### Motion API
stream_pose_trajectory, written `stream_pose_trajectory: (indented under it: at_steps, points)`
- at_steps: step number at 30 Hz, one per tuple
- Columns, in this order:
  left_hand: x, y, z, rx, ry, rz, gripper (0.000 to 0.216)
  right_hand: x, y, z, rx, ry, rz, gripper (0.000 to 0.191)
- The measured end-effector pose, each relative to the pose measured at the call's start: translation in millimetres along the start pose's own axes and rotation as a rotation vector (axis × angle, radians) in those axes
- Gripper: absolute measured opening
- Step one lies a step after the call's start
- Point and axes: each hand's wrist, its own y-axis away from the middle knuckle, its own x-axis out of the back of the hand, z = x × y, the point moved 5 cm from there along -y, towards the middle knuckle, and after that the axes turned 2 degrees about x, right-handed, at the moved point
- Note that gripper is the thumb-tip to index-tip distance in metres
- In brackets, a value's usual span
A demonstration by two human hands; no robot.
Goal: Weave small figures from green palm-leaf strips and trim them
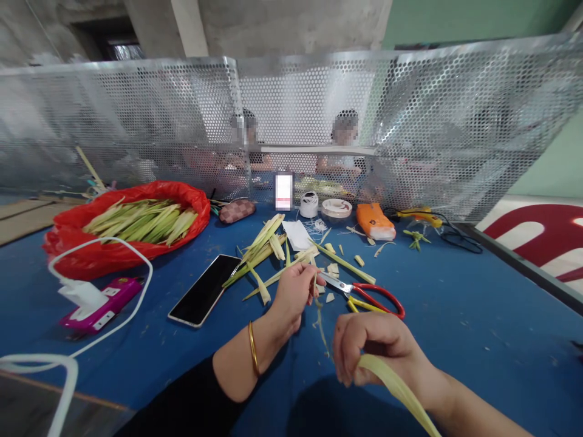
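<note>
1. Left hand (294, 288), centre of frame: thumb and fingertips pinched together on a thin fibre (320, 325), which trails below them. Gold bangle (253, 347) on the wrist; black sleeve (191, 394) behind it.
2. Right hand (382, 346), lower right of centre: fingers curled, closed on a pale husk strip (394, 382). Strip bends down and leaves the frame at the bottom edge. The hands are apart.
3. Scissors (350, 289) lie just right of the left hand, blades toward its fingertips, red and yellow handles to the right.
4. Loose husks (268, 243) lie scattered on the blue tabletop (478, 340), centre of frame, beyond the left hand. Small offcuts near the blades.
5. Dark-screened phone (204, 291) lies flat, left of centre, near the loose husks.
6. Red plastic bag (68, 261), left of frame, stands open, holding a heap of husks (141, 220). Magenta power strip (122, 297) in front of it.
7. Upper centre, before the perforated metal partition (310, 91): white string spool (309, 204), tape roll (337, 208), orange packet (371, 218).
</note>
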Motion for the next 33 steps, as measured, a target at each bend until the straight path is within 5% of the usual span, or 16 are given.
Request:
stream_pose_trajectory:
  at_steps: [3,6,13,18,24,33]
  points:
    - [2.0,-2.5,-0.9,0.015,-0.014,0.018,0.010,1.0,5.6,6.7,-0.160,-0.299,-0.128,0.042]
    - [2.8,-4.6,-1.4,0.014,-0.021,0.013,0.010,10.4,6.4,1.9,-0.160,-0.402,-0.169,0.046]
    - [-15.0,7.1,4.1,-0.046,-0.087,-0.288,0.020,63.7,-6.0,25.0,-0.193,-0.013,0.584,0.023]
    - [-26.3,19.4,0.5,-0.023,-0.224,-0.430,0.029,62.8,-9.1,38.0,-0.148,-0.068,0.565,0.021]
    - [-29.6,26.6,-9.7,0.193,-0.150,-0.601,0.048,70.9,-5.2,25.8,-0.098,0.111,0.702,0.019]
    - [-28.9,29.4,-9.1,0.225,-0.172,-0.683,0.031,94.4,-0.7,14.3,0.002,0.261,0.868,0.015]
